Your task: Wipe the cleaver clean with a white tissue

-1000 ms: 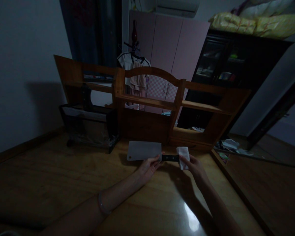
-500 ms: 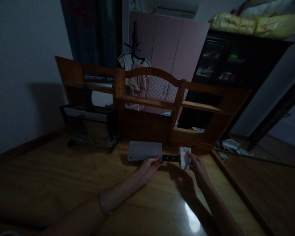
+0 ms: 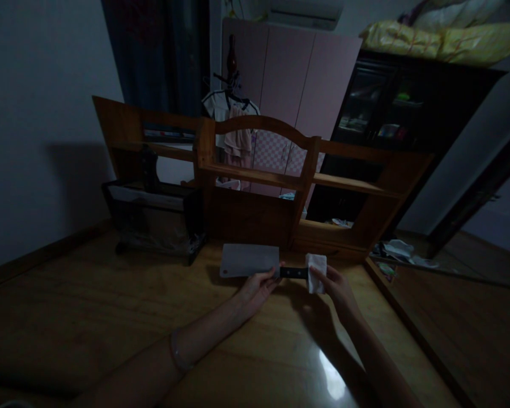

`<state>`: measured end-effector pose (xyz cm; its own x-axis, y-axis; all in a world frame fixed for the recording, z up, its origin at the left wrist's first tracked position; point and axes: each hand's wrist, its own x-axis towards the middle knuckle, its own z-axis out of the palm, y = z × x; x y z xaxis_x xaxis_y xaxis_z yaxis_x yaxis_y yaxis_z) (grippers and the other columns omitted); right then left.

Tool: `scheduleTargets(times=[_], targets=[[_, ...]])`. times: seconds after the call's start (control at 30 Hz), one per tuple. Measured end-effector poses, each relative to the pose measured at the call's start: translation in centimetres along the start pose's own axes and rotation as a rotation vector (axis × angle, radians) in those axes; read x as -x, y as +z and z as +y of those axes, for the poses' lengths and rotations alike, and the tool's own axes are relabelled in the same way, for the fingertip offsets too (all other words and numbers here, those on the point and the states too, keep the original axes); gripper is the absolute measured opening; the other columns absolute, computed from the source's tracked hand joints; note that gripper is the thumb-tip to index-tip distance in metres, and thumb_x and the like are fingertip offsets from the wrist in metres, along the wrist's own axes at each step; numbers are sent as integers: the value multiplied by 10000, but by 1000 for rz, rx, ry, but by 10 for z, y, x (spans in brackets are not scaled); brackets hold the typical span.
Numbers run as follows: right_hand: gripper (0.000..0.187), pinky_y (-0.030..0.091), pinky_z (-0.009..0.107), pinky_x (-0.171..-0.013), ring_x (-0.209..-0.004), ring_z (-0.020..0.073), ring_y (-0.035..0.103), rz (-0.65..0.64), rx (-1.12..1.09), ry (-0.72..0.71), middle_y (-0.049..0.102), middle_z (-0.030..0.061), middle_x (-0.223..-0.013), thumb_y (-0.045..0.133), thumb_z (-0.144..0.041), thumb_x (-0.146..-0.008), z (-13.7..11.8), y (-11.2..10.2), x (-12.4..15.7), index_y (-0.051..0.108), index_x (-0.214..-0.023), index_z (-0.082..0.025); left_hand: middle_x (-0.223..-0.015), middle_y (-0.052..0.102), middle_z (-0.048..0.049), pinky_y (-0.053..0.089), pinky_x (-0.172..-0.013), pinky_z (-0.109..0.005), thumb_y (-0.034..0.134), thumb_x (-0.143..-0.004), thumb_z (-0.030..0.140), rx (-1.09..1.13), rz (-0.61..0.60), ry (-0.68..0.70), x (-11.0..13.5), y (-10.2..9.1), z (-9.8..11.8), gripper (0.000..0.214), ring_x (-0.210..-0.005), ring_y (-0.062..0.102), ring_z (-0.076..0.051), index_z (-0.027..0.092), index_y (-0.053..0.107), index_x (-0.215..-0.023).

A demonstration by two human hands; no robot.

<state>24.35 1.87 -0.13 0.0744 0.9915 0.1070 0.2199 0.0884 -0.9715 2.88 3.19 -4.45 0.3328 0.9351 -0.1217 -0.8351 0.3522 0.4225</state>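
A cleaver (image 3: 250, 260) with a broad grey blade and a black riveted handle is held level above the wooden table. My left hand (image 3: 258, 289) grips it at the lower edge of the blade, close to the handle. A folded white cloth or tissue (image 3: 317, 274) covers the right end of the handle. My right hand (image 3: 338, 288) pinches this white piece, thumb on its near face, against the handle end. The tip of the handle is hidden under it.
A wooden shelf unit (image 3: 255, 178) stands along the table's far side. Left of the cleaver sits a dark knife block (image 3: 153, 218) with a black handle sticking up. The table's raised right edge (image 3: 402, 309) runs diagonally, with plastic bags (image 3: 402, 252) beyond.
My right hand and the white piece have moved slightly left along the handle, covering more of it. The left hand and the cleaver stay almost where they were.
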Motion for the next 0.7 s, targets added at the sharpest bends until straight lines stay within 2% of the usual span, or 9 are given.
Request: scheduleTargets(times=[0.2, 0.43, 0.7], targets=[[447, 459, 273, -622, -773, 225, 627, -3, -65, 4, 700, 68, -921, 681, -503, -703, 4, 0, -2, 678, -992, -162, -1072, 672, -123, 460, -979, -301, 582, -795, 44, -39, -25, -23, -3, -2, 0, 133, -1062, 608, -202, 80, 652, -903], [455, 437, 261, -584, -737, 209, 609, -18, -60, 5, 688, 75, -912, 659, -493, -730, 2, -1, 0, 668, -1040, -161, -1043, 679, -126, 467, -966, -306, 579, -793, 42, -54, 5, -24, -1, 1, 1, 126, -1041, 619, -210, 79, 649, -892], [429, 378, 230, -513, -627, 164, 565, -56, -42, 45, 673, 55, -787, 688, -490, -699, 10, -1, -6, 693, -952, -143, -1079, 659, -143, 487, -935, -305, 561, -807, 38, -22, 4, -39, -1, 0, 0, 181, -1015, 630, -196, 78, 623, -972]])
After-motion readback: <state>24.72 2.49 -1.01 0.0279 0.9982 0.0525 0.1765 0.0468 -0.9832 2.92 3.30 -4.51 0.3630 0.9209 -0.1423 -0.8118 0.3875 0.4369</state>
